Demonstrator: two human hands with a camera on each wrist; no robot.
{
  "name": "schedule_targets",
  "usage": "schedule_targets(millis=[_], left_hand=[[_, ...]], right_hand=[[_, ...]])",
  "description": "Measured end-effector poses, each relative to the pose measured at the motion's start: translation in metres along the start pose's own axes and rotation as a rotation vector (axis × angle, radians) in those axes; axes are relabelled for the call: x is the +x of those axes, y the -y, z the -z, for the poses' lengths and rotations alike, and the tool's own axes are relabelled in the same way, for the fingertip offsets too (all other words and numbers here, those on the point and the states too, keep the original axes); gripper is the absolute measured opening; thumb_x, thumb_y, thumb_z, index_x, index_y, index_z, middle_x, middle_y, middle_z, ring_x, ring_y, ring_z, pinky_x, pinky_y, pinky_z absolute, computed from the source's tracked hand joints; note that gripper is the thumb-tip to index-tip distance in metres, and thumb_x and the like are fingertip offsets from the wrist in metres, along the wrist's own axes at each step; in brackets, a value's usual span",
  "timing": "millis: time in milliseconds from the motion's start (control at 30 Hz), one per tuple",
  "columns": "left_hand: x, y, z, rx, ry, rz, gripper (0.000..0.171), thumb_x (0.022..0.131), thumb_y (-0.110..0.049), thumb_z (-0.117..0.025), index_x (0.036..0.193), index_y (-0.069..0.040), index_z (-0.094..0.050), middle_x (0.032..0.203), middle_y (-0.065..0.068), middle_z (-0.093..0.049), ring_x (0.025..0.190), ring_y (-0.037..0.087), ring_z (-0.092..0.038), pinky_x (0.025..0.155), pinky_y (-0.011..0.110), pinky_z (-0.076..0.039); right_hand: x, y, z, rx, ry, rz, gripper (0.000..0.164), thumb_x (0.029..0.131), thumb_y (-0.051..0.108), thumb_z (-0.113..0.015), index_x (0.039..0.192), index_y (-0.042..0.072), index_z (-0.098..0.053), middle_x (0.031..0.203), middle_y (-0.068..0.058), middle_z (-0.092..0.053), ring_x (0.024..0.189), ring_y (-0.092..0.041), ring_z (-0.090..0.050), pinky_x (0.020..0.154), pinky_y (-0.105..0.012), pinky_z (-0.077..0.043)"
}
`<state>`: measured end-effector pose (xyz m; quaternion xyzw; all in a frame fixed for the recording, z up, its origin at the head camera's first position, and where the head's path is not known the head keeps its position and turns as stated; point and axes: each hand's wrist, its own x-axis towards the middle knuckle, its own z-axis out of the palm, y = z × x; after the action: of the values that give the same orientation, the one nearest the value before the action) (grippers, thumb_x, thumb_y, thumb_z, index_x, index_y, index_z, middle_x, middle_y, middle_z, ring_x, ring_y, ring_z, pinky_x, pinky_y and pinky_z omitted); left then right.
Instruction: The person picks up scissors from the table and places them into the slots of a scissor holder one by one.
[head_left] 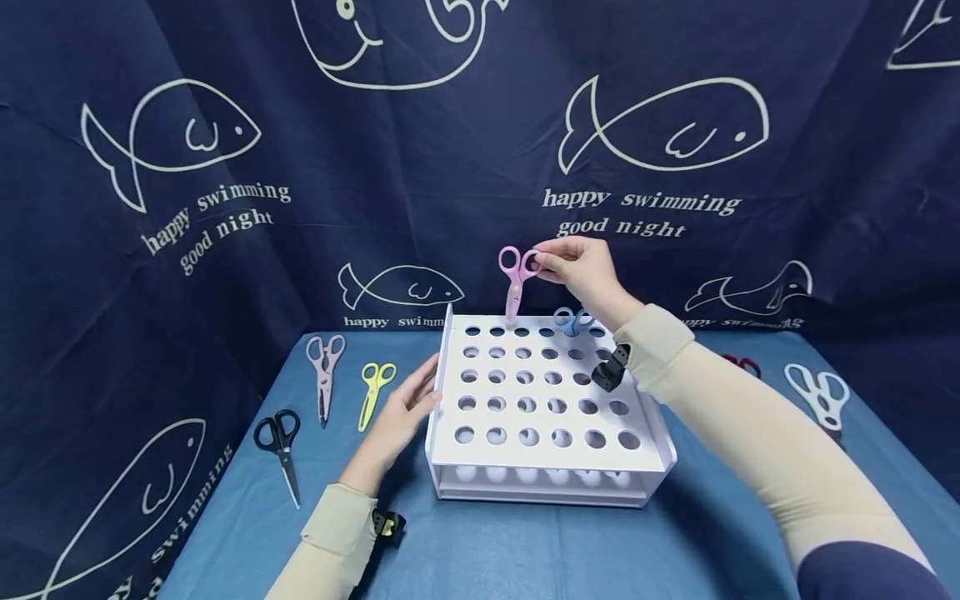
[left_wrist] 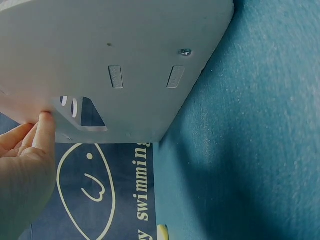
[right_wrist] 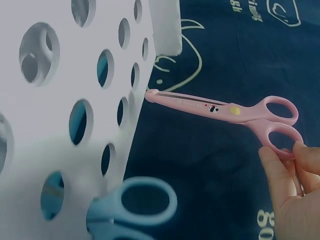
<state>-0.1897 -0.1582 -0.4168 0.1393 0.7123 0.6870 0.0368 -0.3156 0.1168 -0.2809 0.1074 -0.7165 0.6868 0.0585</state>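
A white rack (head_left: 487, 455) with rows of round holes stands on the blue-covered table. My left hand (head_left: 393, 423) rests against its left side; in the left wrist view the fingertips touch the side panel (left_wrist: 142, 107) beside a cutout. At the back of the rack, my right hand (head_left: 585, 271) pinches one handle loop of pink scissors (right_wrist: 200, 105) between thumb and fingers. Their rounded tip points down, close over the back row of holes. To the right, blue scissors (head_left: 572, 328) stand in a back-row hole with their handles up.
Left of the rack lie pale pink scissors (head_left: 325, 375), yellow scissors (head_left: 371, 400) and black scissors (head_left: 283, 446). On the right are white-handled scissors (head_left: 827, 406) and a red handle (head_left: 746, 364), partly hidden by my right arm. A dark fish-print curtain (head_left: 480, 183) hangs behind.
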Motion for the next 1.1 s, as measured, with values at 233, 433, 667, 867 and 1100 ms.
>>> schedule_targets(millis=[233,433,667,867,1100], left_hand=[[0.001,0.002,-0.002,0.008,0.004,-0.005,0.058,0.100,-0.016,-0.053,0.153,-0.011,-0.030,0.157,0.010,-0.032,0.143,0.023,-0.034,0.111,0.028,-0.036],[0.000,0.004,-0.002,0.010,0.005,-0.005,0.058,0.100,-0.018,-0.053,0.153,-0.013,-0.030,0.157,0.009,-0.032,0.143,0.023,-0.035,0.111,0.028,-0.036],[0.001,0.005,-0.001,0.015,0.000,-0.013,0.058,0.100,-0.017,-0.053,0.153,-0.013,-0.030,0.157,0.009,-0.032,0.143,0.023,-0.035,0.112,0.028,-0.036],[0.001,0.003,0.000,0.014,0.001,-0.019,0.057,0.100,-0.016,-0.052,0.152,-0.012,-0.030,0.157,0.009,-0.032,0.143,0.023,-0.035,0.112,0.028,-0.036],[0.001,0.004,0.002,0.010,0.003,-0.029,0.058,0.100,-0.017,-0.053,0.153,-0.012,-0.030,0.157,0.009,-0.032,0.143,0.023,-0.035,0.112,0.027,-0.035]], right_hand=[[0.000,-0.004,-0.013,-0.017,0.016,-0.011,0.020,0.087,-0.002,-0.067,0.105,-0.013,-0.067,0.080,-0.005,-0.072,0.073,-0.008,-0.069,0.072,-0.023,-0.060],[0.001,-0.012,-0.020,-0.029,0.057,-0.020,0.024,0.088,-0.001,-0.067,0.107,-0.015,-0.065,0.078,0.005,-0.071,0.074,-0.005,-0.068,0.075,-0.024,-0.060],[0.004,-0.018,-0.025,-0.045,0.060,-0.009,0.025,0.088,-0.002,-0.067,0.108,-0.017,-0.064,0.082,-0.002,-0.073,0.073,-0.004,-0.068,0.074,-0.023,-0.060],[0.002,-0.022,-0.030,-0.069,0.057,-0.031,0.023,0.088,-0.002,-0.066,0.107,-0.015,-0.065,0.106,-0.026,-0.069,0.076,-0.005,-0.069,0.076,-0.025,-0.060],[-0.002,-0.028,-0.035,-0.102,0.080,-0.042,0.022,0.088,-0.004,-0.065,0.107,-0.015,-0.065,0.113,-0.035,-0.063,0.075,-0.006,-0.069,0.075,-0.023,-0.059]])
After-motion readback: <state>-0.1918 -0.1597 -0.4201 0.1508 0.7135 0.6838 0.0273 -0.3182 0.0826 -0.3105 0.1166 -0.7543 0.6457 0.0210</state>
